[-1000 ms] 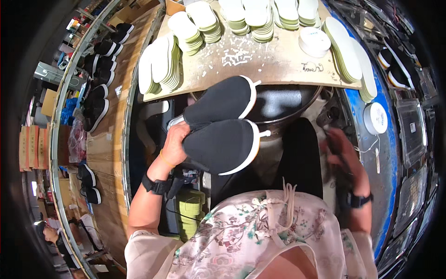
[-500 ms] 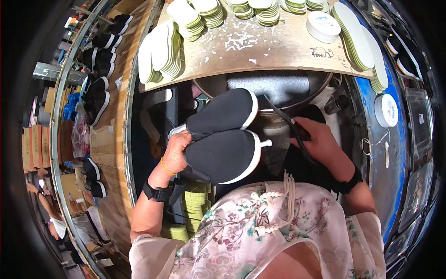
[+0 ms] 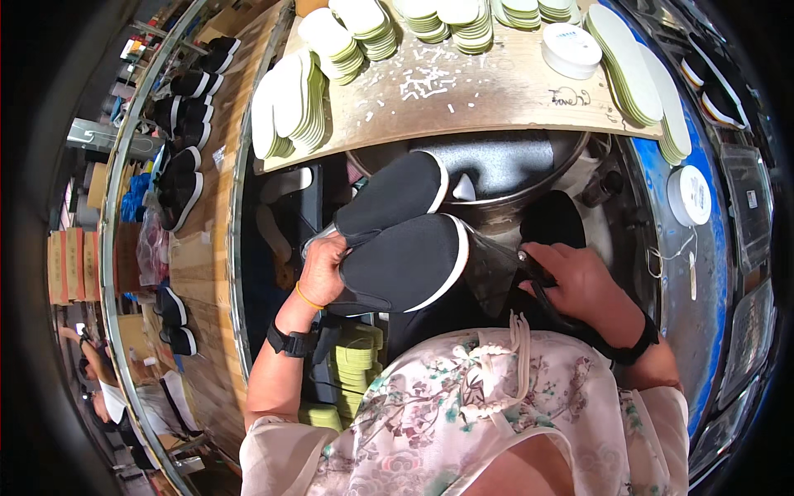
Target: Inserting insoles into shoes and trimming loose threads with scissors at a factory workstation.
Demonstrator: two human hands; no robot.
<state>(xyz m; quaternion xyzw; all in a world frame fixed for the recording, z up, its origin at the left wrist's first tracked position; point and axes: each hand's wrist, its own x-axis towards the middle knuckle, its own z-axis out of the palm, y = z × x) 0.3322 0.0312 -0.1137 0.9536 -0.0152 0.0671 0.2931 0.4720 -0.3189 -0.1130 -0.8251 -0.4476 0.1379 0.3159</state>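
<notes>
We record the shoes (image 3: 401, 260) as black edged with white and the scissors (image 3: 538, 291) as dark. We find the thin wristband (image 3: 304, 298) yellow, the blouse (image 3: 438, 413) pale pink with a green-and-maroon floral print, the insoles (image 3: 291, 95) white edged yellow-green, the desk (image 3: 484, 112) tan.

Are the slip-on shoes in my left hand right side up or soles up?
Right side up: the slip-on shoes show black uppers, with white soles only as rims.
</notes>
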